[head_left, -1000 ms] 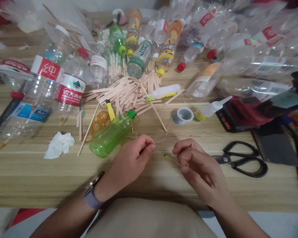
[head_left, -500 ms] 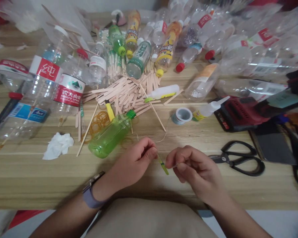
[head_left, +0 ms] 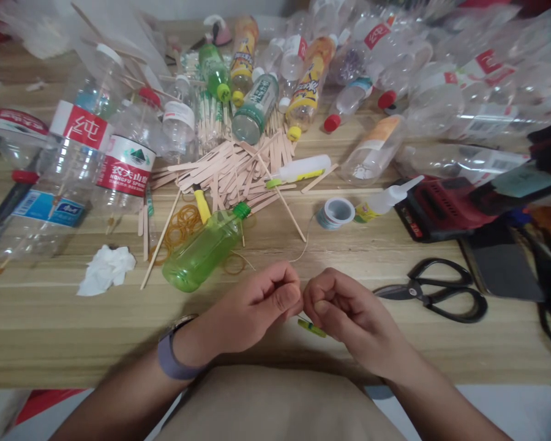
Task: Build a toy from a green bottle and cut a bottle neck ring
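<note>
My left hand (head_left: 269, 300) is closed in a pinch on a thin string, which runs from its fingers toward a small spool (head_left: 335, 213) beyond. Close beside it, fingertips nearly touching, my right hand (head_left: 349, 312) is also closed, pinching the string; the exact grip is hidden by the fingers. Just under the fingertips hangs a small yellow-green plastic strip (head_left: 311, 328) with string around it. Black-handled scissors (head_left: 434, 291) lie to the right of my right hand. A green plastic bottle (head_left: 204, 248) rests on its side past my left hand.
Flat wooden sticks (head_left: 239, 174) are heaped mid-table, with rubber bands (head_left: 183, 226) nearby. A glue bottle (head_left: 386, 202), a red-and-black power tool (head_left: 445, 205) and a phone (head_left: 502, 260) are at right. Plastic bottles (head_left: 128, 162) crowd the left and back. Crumpled tissue (head_left: 106, 271) lies at left.
My hands have come together, fingertips almost meeting. The yellow-green strip has swung from steeply slanted between the hands to nearly level below the right fingers.
</note>
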Action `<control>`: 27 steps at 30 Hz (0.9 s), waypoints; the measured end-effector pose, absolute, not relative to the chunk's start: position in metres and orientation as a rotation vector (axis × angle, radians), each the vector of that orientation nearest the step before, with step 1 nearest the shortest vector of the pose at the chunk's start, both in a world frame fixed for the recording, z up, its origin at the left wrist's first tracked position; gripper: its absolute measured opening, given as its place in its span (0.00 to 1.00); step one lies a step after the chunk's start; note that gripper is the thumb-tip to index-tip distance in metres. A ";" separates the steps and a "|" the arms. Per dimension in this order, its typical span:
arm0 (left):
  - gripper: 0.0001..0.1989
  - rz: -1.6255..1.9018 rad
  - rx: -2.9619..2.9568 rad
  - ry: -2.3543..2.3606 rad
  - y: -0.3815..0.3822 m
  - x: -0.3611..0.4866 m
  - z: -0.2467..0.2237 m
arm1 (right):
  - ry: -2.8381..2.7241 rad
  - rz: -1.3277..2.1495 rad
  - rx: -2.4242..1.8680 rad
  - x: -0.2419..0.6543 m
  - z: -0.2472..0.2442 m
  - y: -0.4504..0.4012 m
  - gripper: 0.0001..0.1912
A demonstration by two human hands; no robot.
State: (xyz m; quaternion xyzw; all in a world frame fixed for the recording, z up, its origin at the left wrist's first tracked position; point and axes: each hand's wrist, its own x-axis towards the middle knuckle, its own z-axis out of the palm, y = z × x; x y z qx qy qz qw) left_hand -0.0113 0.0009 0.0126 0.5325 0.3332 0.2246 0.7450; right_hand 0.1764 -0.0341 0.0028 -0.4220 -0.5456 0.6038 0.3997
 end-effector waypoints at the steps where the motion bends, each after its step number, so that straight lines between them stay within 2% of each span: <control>1: 0.14 0.486 1.292 0.764 0.001 -0.012 0.015 | -1.420 1.526 -1.099 0.177 0.003 -0.034 0.11; 8: 0.12 0.464 1.749 0.810 -0.002 -0.017 0.021 | -1.693 1.467 -1.169 0.182 0.000 -0.033 0.08; 27: 0.12 0.468 1.803 0.776 -0.002 -0.018 0.021 | -1.645 1.682 -1.133 0.184 0.000 -0.032 0.07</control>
